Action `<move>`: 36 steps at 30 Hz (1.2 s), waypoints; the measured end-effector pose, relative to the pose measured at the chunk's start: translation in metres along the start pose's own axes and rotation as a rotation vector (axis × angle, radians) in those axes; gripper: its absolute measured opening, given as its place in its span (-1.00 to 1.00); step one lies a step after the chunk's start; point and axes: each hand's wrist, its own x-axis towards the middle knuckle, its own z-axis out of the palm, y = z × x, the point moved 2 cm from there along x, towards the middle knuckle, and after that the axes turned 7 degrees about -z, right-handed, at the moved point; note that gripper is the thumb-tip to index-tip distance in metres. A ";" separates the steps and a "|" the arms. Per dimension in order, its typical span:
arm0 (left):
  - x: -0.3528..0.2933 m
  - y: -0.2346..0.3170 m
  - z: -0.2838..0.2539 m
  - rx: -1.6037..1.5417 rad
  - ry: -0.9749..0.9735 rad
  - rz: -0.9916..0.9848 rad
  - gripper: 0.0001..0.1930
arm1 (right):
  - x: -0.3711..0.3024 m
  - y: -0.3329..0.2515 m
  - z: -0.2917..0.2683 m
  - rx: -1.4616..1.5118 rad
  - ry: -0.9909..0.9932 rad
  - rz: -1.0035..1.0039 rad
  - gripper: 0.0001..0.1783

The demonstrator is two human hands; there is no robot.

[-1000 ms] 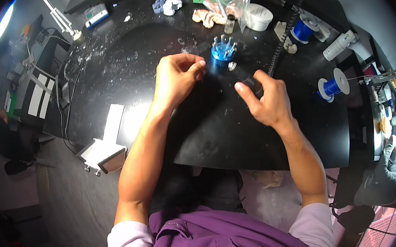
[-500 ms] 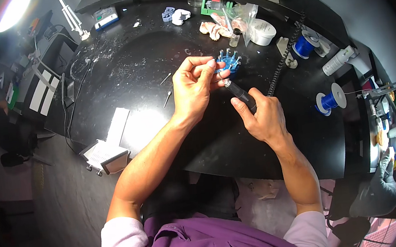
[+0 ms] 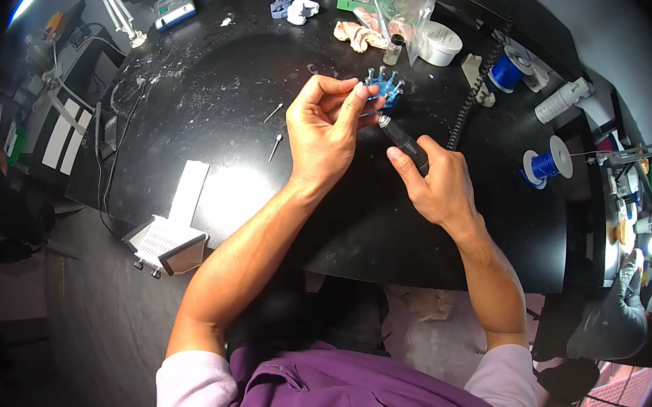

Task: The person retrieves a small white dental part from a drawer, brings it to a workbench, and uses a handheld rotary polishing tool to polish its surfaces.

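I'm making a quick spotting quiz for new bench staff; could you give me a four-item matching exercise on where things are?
1. black handpiece
2. blue pin holder
3. two loose pins
4. white tub

A. on the black table, left of the left hand
B. beside the clear plastic bag
C. held in the right hand
D. partly hidden behind the left hand's fingers

Pairs: 1-C, 2-D, 3-A, 4-B

No legible text; marks on white canister (image 3: 558, 105), white tub (image 3: 438, 47) too small to read.
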 end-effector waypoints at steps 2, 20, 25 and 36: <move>-0.002 -0.003 0.000 0.075 -0.034 0.015 -0.89 | 0.001 0.001 0.000 0.054 0.020 0.012 -0.51; -0.018 -0.002 0.026 0.332 -0.303 -0.156 -0.66 | 0.002 -0.002 0.016 0.227 0.303 -0.078 -0.83; 0.007 0.021 -0.005 0.950 -0.323 -0.060 -0.67 | 0.005 0.011 0.000 0.282 0.340 0.013 -0.63; 0.001 -0.011 -0.023 1.224 -0.455 0.092 -0.77 | 0.006 0.023 -0.004 0.307 0.289 0.110 -0.68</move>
